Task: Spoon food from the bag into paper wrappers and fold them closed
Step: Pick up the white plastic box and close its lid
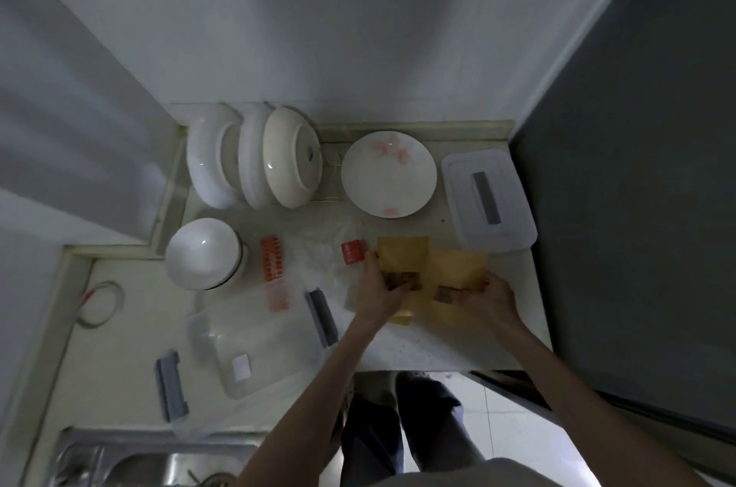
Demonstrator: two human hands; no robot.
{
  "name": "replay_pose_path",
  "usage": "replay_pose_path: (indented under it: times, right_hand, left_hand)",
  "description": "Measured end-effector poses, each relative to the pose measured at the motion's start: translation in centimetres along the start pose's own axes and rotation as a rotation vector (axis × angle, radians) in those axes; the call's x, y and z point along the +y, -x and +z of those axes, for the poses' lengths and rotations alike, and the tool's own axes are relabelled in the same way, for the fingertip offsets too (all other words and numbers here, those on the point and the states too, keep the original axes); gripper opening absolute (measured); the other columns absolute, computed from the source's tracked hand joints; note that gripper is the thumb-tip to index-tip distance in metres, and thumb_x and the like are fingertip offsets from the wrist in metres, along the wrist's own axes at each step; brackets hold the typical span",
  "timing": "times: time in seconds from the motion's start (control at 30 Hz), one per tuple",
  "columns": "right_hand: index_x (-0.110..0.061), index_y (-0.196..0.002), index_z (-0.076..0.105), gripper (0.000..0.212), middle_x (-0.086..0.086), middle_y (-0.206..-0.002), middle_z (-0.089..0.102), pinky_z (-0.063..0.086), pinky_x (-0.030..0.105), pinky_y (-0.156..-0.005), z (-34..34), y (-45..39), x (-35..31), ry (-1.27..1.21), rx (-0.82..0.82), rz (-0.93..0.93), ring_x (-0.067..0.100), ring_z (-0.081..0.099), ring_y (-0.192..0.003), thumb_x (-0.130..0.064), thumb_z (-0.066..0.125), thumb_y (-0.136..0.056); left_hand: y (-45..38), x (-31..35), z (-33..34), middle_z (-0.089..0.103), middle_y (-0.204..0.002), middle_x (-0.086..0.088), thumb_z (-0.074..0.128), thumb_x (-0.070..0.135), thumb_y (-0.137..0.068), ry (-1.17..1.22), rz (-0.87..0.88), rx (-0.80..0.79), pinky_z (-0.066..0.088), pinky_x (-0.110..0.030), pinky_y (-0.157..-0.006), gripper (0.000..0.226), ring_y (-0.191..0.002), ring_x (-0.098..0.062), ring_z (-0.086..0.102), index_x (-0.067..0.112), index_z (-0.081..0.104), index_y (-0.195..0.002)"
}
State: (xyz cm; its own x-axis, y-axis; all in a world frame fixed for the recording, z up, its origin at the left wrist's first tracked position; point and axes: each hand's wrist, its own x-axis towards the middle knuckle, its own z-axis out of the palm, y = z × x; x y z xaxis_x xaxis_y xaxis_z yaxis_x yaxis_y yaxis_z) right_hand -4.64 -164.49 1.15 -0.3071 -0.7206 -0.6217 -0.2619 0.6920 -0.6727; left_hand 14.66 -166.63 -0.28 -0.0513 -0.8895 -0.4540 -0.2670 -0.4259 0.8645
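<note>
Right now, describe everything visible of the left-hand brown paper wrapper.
The left-hand brown paper wrapper is a tan, matte, roughly rectangular sheet lying flat on the pale countertop. Dark reddish-brown food sits on its near part. The left hand holds its left edge, and it meets a second brown wrapper on its right.

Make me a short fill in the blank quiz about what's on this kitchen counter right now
1. Both hands, left hand and right hand, rest on brown paper ____.
2. The flowered plate lies flat beside the lidded plastic ____.
3. The white bowl sits ____ down.

Missing words: wrappers; container; upside
</note>
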Motion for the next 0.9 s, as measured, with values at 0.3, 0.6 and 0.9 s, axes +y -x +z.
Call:
replay_pose_path:
  times: [0.3, 0.6, 0.9]
  right_hand:
    - [-0.012, -0.093, 0.065, 0.019, 0.004, -0.088, 0.068, 0.045, 0.018, -0.058, 7.5, 3.5, -9.5, 0.097, -0.197, -0.328, 0.018, 0.063, -0.083, -0.012, 0.075, -0.076]
    - [-0.017, -0.098, 0.05, 0.031, -0.003, -0.091, 0.052, 0.037, 0.024, -0.059, 17.9, 8.2, -12.0, 0.401, -0.363, -0.435, 0.011, 0.049, -0.077, -0.028, 0.073, -0.079]
    - [-0.01, -0.12, 0.048, 0.049, 0.005, -0.106, 0.052, 0.048, 0.041, -0.086, 22.9, 9.3, -8.2, 0.573, -0.463, -0.367, 0.027, 0.05, -0.107, -0.018, 0.067, -0.076]
  left_hand:
    - [7.2, -0.1, -13.2, 0.068, -0.11, 0.01, 0.065, 0.022, -0.091, 0.242, 0.157, 0.245, 0.051, -0.012, -0.073, 0.039, -0.099, 0.0, 0.065, 0.032, 0.051, -0.126]
    - [12.2, -6.9, -21.1, 0.068, -0.091, 0.001, 0.072, 0.013, -0.085, 0.209, -0.106, 0.593, 0.05, -0.015, -0.067, 0.02, -0.087, -0.018, 0.065, 0.013, 0.063, -0.103]
    - [13.5, -9.7, -21.3, 0.057, -0.089, 0.008, 0.073, 0.018, -0.078, 0.035, -0.163, 0.675, 0.045, -0.021, -0.073, 0.034, -0.087, 0.01, 0.056, 0.012, 0.051, -0.103]
